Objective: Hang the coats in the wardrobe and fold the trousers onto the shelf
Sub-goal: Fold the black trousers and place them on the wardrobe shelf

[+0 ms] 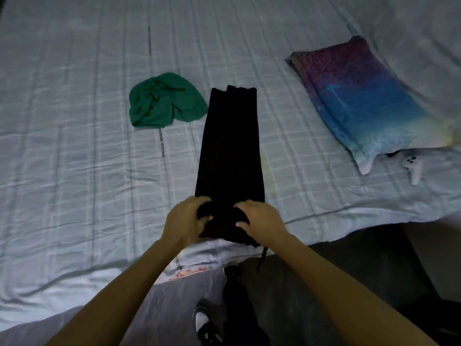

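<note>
Black trousers [230, 146] lie stretched lengthwise on the bed, legs together, reaching away from me. Their near end is bunched at the bed's front edge, and a dark cord hangs off it. My left hand [188, 219] grips the left side of that near end, fingers curled into the cloth. On the right side of the same end, my right hand [262, 221] holds the fabric. A crumpled green garment [162, 101] rests just left of the trousers' far end.
The bed [74, 146] has a pale checked sheet. A purple and blue pillow [359, 96] lies at the right, with a white game controller [412, 167] beside its near corner. Below the bed edge I see dark floor and a foot in a sandal [203, 323].
</note>
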